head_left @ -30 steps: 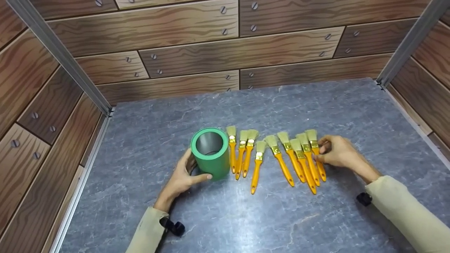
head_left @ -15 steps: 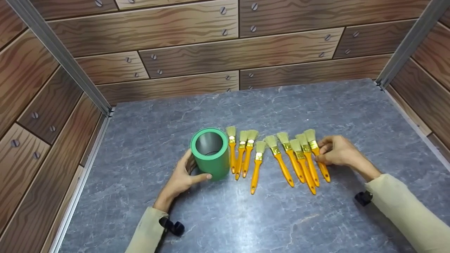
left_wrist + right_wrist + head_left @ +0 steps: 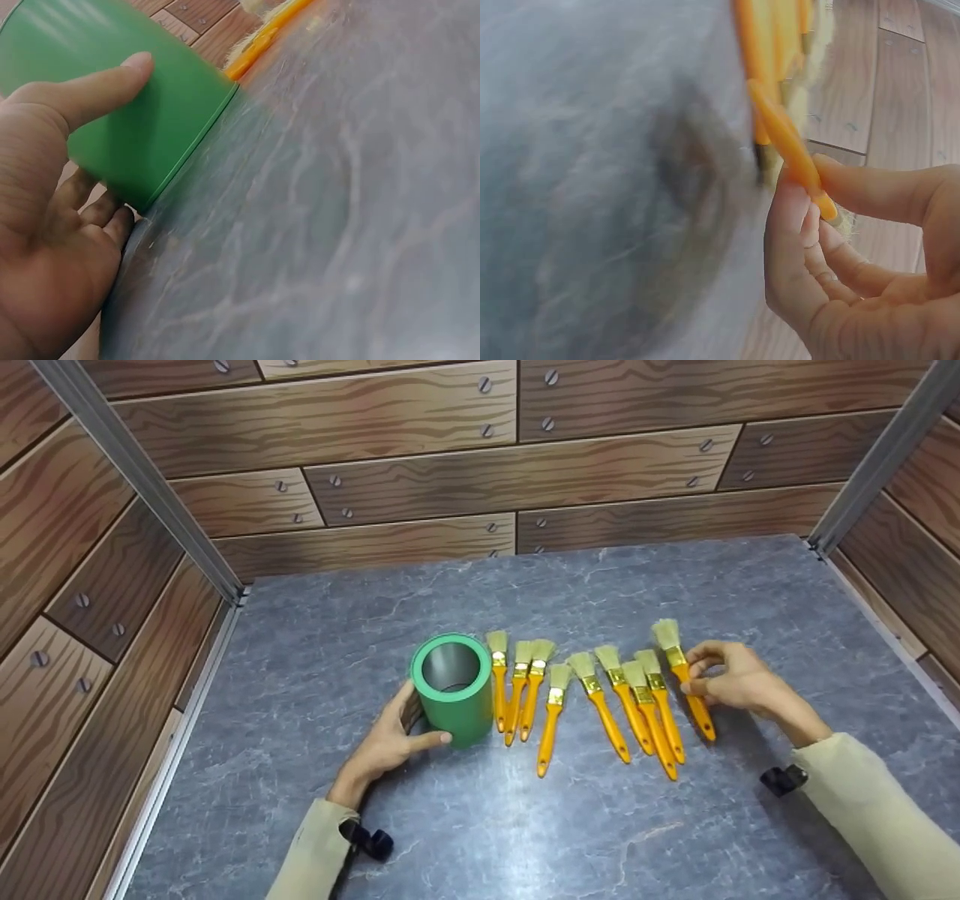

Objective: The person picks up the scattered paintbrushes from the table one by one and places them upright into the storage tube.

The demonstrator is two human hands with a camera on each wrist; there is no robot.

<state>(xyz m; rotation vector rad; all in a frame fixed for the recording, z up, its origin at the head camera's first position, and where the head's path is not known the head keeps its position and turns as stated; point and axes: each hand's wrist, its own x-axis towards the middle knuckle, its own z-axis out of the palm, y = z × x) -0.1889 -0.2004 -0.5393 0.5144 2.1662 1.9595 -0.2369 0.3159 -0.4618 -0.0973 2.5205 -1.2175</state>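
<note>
A green cylindrical can stands upright and open-topped on the table, dark inside. My left hand holds its left side, thumb across the front and fingers round behind, as the left wrist view shows near the base of the can. With thumb and fingertips my right hand pinches a paintbrush by its orange handle, bristles pointing away from me. The right wrist view shows this brush handle raised off the table in the pinch. Other paintbrushes lie in a loose row between the hands.
The brush row runs from right beside the can, at the leftmost brush, to an overlapping group near the right hand. Wood-patterned walls enclose the grey marbled table at the back and both sides.
My right hand has drawn the rightmost brush away from its neighbours and lifted it up, slightly to the right. The left hand and the can stay in place; the view shifts slightly.
</note>
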